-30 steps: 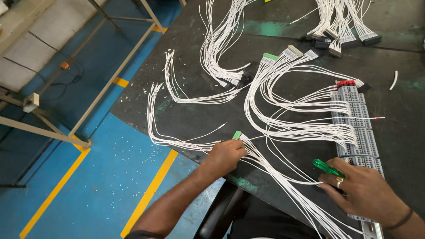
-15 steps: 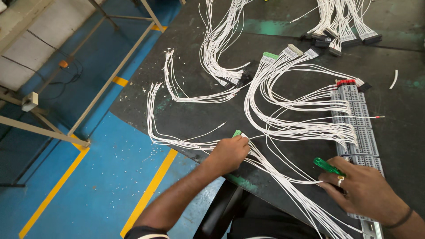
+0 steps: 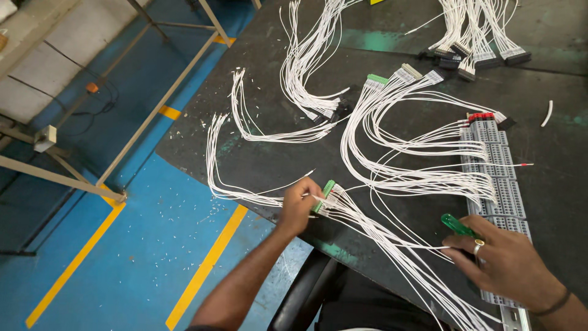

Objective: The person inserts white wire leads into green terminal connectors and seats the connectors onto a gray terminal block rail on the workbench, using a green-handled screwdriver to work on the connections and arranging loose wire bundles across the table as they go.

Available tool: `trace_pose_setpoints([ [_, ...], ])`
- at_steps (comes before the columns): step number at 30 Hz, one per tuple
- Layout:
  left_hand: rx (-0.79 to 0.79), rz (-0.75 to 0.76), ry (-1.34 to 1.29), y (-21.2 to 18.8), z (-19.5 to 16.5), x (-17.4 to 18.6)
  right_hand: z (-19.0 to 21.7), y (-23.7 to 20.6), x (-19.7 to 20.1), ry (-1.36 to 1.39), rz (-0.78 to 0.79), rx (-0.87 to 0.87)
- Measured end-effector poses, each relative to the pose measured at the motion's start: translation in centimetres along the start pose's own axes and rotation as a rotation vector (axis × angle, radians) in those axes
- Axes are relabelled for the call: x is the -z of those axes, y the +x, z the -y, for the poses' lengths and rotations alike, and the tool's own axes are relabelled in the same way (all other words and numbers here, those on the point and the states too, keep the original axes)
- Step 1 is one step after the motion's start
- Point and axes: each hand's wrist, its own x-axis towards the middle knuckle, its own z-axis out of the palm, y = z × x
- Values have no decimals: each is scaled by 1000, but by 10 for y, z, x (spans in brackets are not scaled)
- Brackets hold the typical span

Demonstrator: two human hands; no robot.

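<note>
My left hand grips a small green connector near the table's front edge; a fan of thin white wires runs from it toward the lower right. My right hand holds a green-handled screwdriver and rests beside a long grey terminal block strip with a red end piece. White wires loop from the strip to another green connector farther back.
More white wire bundles with dark connectors lie across the dark worktable. A black chair is below me. A blue floor with yellow lines and a metal frame are at left.
My left hand has lifted the green connector slightly, so more of it shows. My right hand with the screwdriver has stayed in place.
</note>
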Motion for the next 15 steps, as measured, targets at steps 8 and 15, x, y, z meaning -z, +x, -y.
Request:
trace_pose_setpoints([
  [8,289,-304,-585,21,-22,1,17,10,11,-45,-8,-112],
  [15,-73,-192,-405,22,-96,-56,17,8,17,215,-294,-304],
])
